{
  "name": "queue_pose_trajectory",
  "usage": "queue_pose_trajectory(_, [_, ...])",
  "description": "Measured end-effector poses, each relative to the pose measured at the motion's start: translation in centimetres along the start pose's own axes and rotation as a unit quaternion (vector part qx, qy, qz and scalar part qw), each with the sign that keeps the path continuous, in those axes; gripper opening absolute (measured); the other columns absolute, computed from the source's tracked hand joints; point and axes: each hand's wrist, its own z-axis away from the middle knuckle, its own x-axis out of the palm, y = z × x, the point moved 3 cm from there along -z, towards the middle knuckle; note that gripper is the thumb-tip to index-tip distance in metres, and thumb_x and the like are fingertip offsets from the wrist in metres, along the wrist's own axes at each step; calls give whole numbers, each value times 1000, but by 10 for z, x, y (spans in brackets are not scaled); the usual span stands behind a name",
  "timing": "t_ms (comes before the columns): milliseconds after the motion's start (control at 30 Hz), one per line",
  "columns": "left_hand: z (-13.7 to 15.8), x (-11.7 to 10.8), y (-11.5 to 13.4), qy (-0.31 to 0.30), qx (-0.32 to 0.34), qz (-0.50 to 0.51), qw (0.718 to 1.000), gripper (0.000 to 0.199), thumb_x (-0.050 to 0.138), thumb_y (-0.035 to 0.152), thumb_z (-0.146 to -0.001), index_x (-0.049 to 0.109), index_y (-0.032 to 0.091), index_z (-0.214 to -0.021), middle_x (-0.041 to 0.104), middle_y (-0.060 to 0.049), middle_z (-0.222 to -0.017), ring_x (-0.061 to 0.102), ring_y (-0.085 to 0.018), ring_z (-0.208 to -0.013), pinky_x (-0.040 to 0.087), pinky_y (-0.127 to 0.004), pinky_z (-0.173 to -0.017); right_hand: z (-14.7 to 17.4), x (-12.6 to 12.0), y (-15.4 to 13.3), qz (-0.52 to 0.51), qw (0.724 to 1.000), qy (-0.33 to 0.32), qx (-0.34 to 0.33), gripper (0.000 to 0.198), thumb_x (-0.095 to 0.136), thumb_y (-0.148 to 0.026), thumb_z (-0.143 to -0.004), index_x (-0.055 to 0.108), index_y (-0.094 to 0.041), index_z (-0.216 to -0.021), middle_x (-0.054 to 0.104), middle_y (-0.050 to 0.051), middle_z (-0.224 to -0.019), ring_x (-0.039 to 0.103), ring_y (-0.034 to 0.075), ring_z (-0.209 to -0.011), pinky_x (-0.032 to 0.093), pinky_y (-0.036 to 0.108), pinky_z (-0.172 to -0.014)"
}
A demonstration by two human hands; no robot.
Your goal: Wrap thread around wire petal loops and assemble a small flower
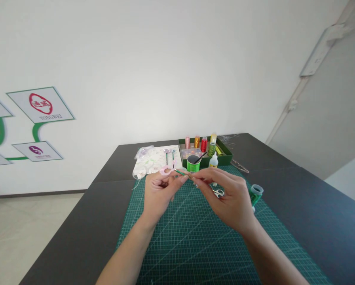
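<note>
My left hand [161, 194] pinches a thin green stem [180, 171] between thumb and fingertips. A pink looped petal piece [165, 171] shows at the stem's left end, just above the left fingers. At the stem's other end, the thumb and index finger of my right hand [229, 196] are pinched together, meeting the left fingertips. Both hands are raised over the green cutting mat [177, 245]. Partly behind the right hand lie small scissors [218, 192] with white handles. A spool of green thread [256, 193] stands right of that hand.
Behind the hands are a green tub [193, 164], a white glue bottle [213, 160] and a green box [224, 159] with several coloured thread spools. Finished stems [166, 157] lie on a white sheet [156, 154] at the back left. Tweezers [240, 166] rest on the black table [106, 198].
</note>
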Motion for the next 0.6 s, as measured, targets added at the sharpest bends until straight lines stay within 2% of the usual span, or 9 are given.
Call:
queue_pose_trajectory(133, [0, -1, -5, 2, -15, 10, 1000, 14, 81, 33, -85, 84, 20, -83, 45, 6, -40, 28, -3, -36, 20, -19, -40, 0, 1, -1, -7, 1000, 16, -10, 13, 65, -10, -95, 74, -20, -95, 78, 3, -87, 73, 15, -78, 59, 26, -71])
queue_pose_trajectory(300, [1, 1, -12, 3, -28, 41, 999, 17, 82, 37, -85, 85, 21, -86, 46, 5, -40, 30, -4, -35, 21, -19, -39, 1, 5, 4, -60, 995, 21, 77, 13, 67, -13, -93, 76, -21, -89, 78, 2, -81, 73, 14, -66, 61, 25, -63])
queue_pose_trajectory(433, [1, 4, -12, 5, -21, 49, 999, 14, 82, 34, -84, 86, 21, -86, 47, 5, -38, 29, -3, -33, 24, -19, -39, -1, 8, 12, -192, 966, 13, 172, 10, 71, -24, -92, 77, -19, -86, 78, 3, -79, 72, 15, -61, 62, 25, -57])
queue_pose_trajectory(600, [2, 5, -14, 16, -13, 74, 997, 10, 84, 31, -82, 84, 21, -83, 56, 4, -41, 33, -3, -32, 26, -17, -38, -1, 15, 20, -312, 923, -6, 223, 15, 76, -32, -89, 77, -18, -84, 75, 4, -77, 71, 14, -64, 63, 25, -60])
